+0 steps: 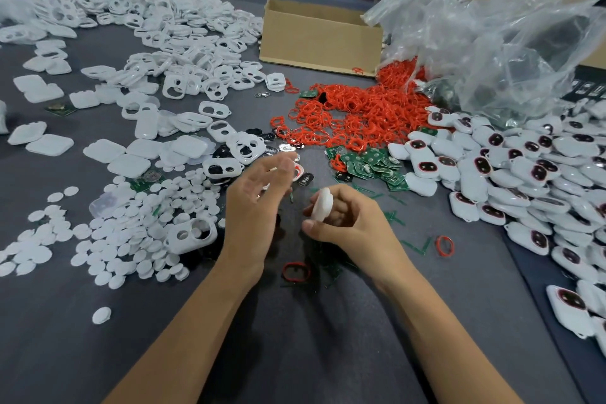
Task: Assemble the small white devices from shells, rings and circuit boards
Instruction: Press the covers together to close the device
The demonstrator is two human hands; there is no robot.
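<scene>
Centre of the table: I see the right hand pinching a white shell edge-up between thumb and curled fingers. The left hand, at its 9 o'clock and apart from it, has its fingers loosely spread and blurred. Red rings are heaped at 12 o'clock, circuit boards at 1 and assembled devices at 3.

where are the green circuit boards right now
In the head view the circuit boards lie right of centre, beyond the right hand, below the red rings and left of the white devices.
</scene>
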